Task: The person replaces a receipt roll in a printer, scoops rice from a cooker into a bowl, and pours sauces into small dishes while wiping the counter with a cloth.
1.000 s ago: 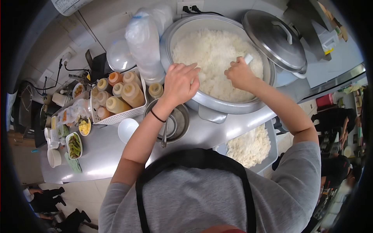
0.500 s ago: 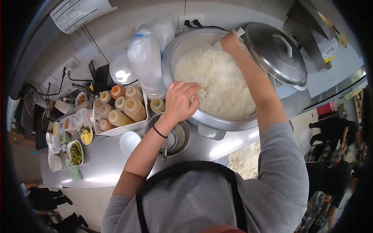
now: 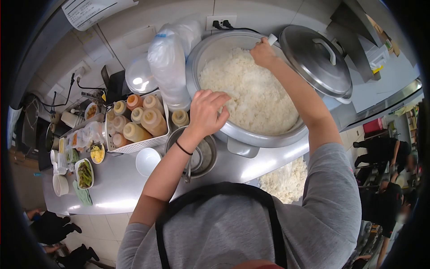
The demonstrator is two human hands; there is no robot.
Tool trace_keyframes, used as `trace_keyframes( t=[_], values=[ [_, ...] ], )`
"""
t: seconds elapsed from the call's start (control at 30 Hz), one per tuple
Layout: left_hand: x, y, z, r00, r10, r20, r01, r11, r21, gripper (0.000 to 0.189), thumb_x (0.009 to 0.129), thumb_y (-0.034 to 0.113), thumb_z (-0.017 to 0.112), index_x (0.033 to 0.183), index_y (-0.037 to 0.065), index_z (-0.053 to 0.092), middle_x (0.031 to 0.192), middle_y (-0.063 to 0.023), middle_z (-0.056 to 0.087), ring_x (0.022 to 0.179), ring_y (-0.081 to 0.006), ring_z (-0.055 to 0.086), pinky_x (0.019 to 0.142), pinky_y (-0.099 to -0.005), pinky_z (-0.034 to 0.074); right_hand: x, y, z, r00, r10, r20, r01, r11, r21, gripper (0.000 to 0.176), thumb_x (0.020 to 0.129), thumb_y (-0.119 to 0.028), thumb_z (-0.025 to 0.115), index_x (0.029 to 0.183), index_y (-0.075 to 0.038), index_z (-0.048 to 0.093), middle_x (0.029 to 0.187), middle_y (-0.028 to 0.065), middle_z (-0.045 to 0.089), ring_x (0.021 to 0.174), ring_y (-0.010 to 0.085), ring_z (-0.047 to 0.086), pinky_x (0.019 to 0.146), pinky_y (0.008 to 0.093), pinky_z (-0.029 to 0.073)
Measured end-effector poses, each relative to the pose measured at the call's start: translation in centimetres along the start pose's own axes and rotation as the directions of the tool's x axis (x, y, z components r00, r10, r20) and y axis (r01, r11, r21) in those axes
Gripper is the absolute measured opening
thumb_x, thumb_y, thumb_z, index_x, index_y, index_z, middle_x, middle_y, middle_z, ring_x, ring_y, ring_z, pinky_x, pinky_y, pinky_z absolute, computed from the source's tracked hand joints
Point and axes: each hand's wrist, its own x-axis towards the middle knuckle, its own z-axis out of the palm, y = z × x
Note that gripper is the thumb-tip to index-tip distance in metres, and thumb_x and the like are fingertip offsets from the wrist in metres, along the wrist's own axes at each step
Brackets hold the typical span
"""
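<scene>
Mid-stir, I reckon: right hand (image 3: pixel 263 53) clenches the paddle (image 3: pixel 272 39), left hand (image 3: pixel 207 112) rests open on the pot (image 3: pixel 264 138) rim; next wants a firm drag through the rice (image 3: pixel 251 94).

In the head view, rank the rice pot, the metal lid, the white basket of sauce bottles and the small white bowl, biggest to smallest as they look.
1. rice pot
2. metal lid
3. white basket, close to the lid; lens distortion makes that pair unsure
4. small white bowl
</scene>
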Motion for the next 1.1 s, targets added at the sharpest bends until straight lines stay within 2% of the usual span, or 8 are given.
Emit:
trace_keyframes(
  t=[0.43,0.6,0.67,0.73,0.77,0.83,0.93,1.1],
  values=[
    [0.0,-0.1,0.2,0.999,0.018,-0.027,-0.018,1.000,-0.003,0.017,0.064,0.011,0.054,0.077,0.005,0.062,0.082,-0.0050,0.063,0.072,-0.0223,0.053,0.070,-0.0337,0.038,-6.8,-7.4,-4.1,0.935,-0.296,-0.194,0.338,0.909,0.243,0.006,0.063,-0.010,0.058,0.065,-0.015,0.060,0.065,0.0001,0.059,0.079,0.0167,0.054,0.076,0.0359,0.033],
    [-0.3,0.0,0.1,1.000,-0.006,0.008,0.006,1.000,-0.002,0.016,0.064,0.010,0.054,0.077,0.005,0.062,0.083,-0.0049,0.063,0.073,-0.0224,0.053,0.071,-0.0337,0.038,-6.7,-1.4,-4.2,0.878,0.027,-0.478,0.076,0.978,0.195,0.007,0.070,-0.015,0.057,0.072,-0.014,0.064,0.066,0.0008,0.060,0.073,0.0184,0.057,0.075,0.0351,0.032],
    [-0.2,-0.1,0.2,1.000,-0.003,0.013,0.003,1.000,-0.004,0.016,0.064,0.010,0.054,0.077,0.005,0.062,0.083,-0.0048,0.063,0.073,-0.0222,0.053,0.071,-0.0337,0.038,-6.7,0.4,-4.0,0.968,-0.029,-0.251,0.074,0.982,0.173,0.011,0.073,-0.015,0.054,0.079,-0.011,0.063,0.067,0.0047,0.060,0.077,0.0198,0.059,0.073,0.0375,0.037],
    [-0.4,-0.1,0.3,1.000,-0.022,0.010,0.022,1.000,-0.010,0.015,0.064,0.011,0.054,0.077,0.006,0.062,0.083,-0.0048,0.063,0.073,-0.0220,0.053,0.071,-0.0336,0.038,-5.8,4.0,-5.0,0.952,0.280,0.121,-0.305,0.887,0.347,0.028,0.080,-0.029,0.055,0.095,-0.007,0.062,0.084,0.0111,0.064,0.091,0.0275,0.058,0.080,0.0405,0.041],
    [-0.4,-0.1,0.2,1.000,-0.018,0.004,0.018,1.000,-0.010,0.015,0.065,0.011,0.054,0.076,0.006,0.062,0.082,-0.0046,0.063,0.073,-0.0219,0.053,0.071,-0.0336,0.038,-5.5,7.0,-2.7,0.894,0.436,0.106,-0.390,0.639,0.663,0.054,0.078,-0.048,0.055,0.107,-0.002,0.058,0.099,0.0203,0.060,0.099,0.0337,0.054,0.084,0.0394,0.042],
    [-0.2,0.0,0.3,1.000,-0.008,-0.008,0.008,1.000,-0.021,0.014,0.065,0.011,0.054,0.076,0.006,0.061,0.082,-0.0045,0.063,0.073,-0.0217,0.053,0.071,-0.0336,0.038,-7.4,11.8,-1.6,0.844,0.528,-0.092,-0.378,0.708,0.597,0.076,0.066,-0.060,0.060,0.109,0.002,0.055,0.105,0.0248,0.056,0.102,0.0362,0.052,0.087,0.0396,0.040],
    [-0.1,0.1,0.1,1.000,-0.017,0.012,0.017,1.000,-0.012,0.014,0.066,0.011,0.054,0.076,0.006,0.061,0.081,-0.0043,0.062,0.072,-0.0220,0.053,0.071,-0.0338,0.038,-9.6,18.8,0.5,0.693,0.707,0.139,-0.699,0.613,0.368,0.053,0.070,-0.046,0.063,0.101,-0.003,0.059,0.098,0.0198,0.060,0.095,0.0325,0.057,0.079,0.0414,0.046],
    [0.0,0.0,0.0,0.999,-0.027,0.018,0.027,1.000,-0.006,0.013,0.065,0.011,0.054,0.076,0.007,0.061,0.079,-0.0043,0.061,0.071,-0.0223,0.053,0.071,-0.0337,0.037,-14.3,21.6,5.6,0.546,0.807,0.226,-0.837,0.517,0.180,0.042,0.072,-0.038,0.064,0.101,-0.008,0.061,0.107,0.0164,0.058,0.100,0.0316,0.056,0.083,0.0399,0.047]
  ],
)
